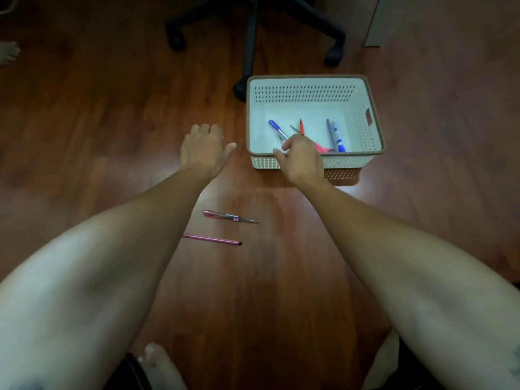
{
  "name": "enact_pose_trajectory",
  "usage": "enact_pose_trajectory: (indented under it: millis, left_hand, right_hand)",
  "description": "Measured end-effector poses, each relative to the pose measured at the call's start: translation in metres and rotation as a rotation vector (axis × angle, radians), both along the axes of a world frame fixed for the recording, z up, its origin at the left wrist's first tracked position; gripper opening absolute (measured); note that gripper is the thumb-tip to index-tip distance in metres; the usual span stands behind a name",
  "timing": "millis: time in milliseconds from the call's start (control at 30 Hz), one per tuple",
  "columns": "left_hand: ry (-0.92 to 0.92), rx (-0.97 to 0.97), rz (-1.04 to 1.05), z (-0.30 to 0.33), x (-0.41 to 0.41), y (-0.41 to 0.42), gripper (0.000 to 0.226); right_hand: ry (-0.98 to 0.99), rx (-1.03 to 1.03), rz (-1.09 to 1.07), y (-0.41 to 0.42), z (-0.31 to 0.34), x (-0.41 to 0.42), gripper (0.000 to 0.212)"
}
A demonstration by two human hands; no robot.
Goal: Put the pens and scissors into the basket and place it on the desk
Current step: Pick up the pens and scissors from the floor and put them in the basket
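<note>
A white perforated basket with a brown rim stands on the wooden floor. Inside lie a blue pen, two more pens and scissors with pink handles, partly hidden by my hand. My right hand hangs over the basket's near rim, fingers curled, with its fingertips at the end of the blue pen; whether it grips anything is hidden. My left hand is spread flat just left of the basket, holding nothing. On the floor between my forearms lie a pink clear pen and a thin pink pen.
A black office chair base with castors stands right behind the basket. A pale furniture edge is at the back right. Someone's bare foot shows at the far left. My own feet are at the bottom.
</note>
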State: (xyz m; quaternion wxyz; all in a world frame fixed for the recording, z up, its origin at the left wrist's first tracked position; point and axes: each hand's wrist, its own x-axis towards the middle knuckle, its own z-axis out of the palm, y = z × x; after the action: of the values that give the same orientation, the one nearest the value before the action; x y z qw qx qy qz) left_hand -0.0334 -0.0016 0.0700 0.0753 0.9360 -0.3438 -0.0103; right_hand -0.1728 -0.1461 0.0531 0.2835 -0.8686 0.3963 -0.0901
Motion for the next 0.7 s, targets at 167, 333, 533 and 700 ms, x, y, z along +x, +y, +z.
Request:
enact_pose_trajectory:
  millis: [167,333,533,700]
  left_hand:
    - [0.168,0.13,0.062,-0.016,0.006,0.07,0.044]
    - [0.245,0.245,0.029,-0.042,-0.014,0.111,0.044]
    - [0.33,0.368,-0.064,-0.073,-0.042,0.128,0.044]
    - [0.255,0.478,-0.142,-0.084,-0.055,0.131,0.029]
  right_hand:
    - [0.05,0.038,0.192,0.051,-0.017,0.004,0.025]
    - [0.24,0.11,0.255,0.089,-0.044,0.007,0.028]
    - [0.43,0.148,0.303,0.109,-0.068,-0.003,0.025]
    - [0.46,0.051,0.324,0.112,-0.08,-0.011,0.022]
